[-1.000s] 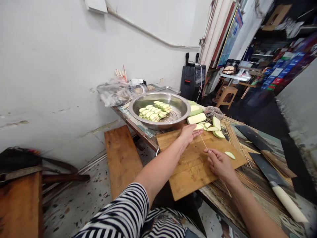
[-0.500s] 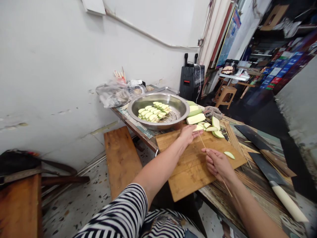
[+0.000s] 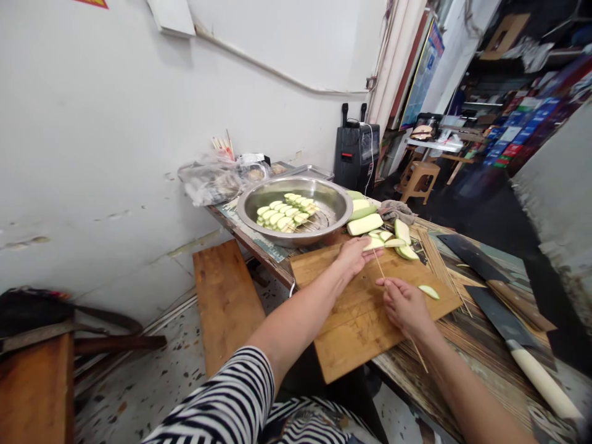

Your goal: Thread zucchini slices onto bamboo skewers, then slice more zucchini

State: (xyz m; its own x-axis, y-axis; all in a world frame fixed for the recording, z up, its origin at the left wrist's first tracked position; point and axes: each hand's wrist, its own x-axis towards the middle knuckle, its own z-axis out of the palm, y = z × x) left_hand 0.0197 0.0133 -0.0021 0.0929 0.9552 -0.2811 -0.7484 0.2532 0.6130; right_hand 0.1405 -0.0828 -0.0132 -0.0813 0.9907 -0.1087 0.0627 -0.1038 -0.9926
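Observation:
My left hand (image 3: 355, 256) holds a pale green slice (image 3: 374, 244) over the far edge of the wooden board (image 3: 351, 333). Pinched in my right hand (image 3: 403, 302) is a thin wooden skewer (image 3: 379, 265), its far tip at the slice and its other end sticking out below my hand. One loose slice (image 3: 429, 291) lies on the board's right part. Cut pieces (image 3: 403, 233) and peeled green vegetables (image 3: 365, 224) are heaped just beyond the board. Skewered slices (image 3: 282, 214) rest in the steel basin (image 3: 340, 216).
Two cleavers, one with a dark wooden handle (image 3: 518, 302) and one with a pale handle (image 3: 546, 379), lie at the right. Bare skewers (image 3: 435, 256) and a grey cloth (image 3: 398, 211) are nearer. Plastic bags (image 3: 215, 179) sit behind the basin; a black speaker (image 3: 356, 157) stands further back.
The slice in my left hand has shifted slightly right and nearer to me. My right hand still grips the skewer in almost the same place. The view has moved a little.

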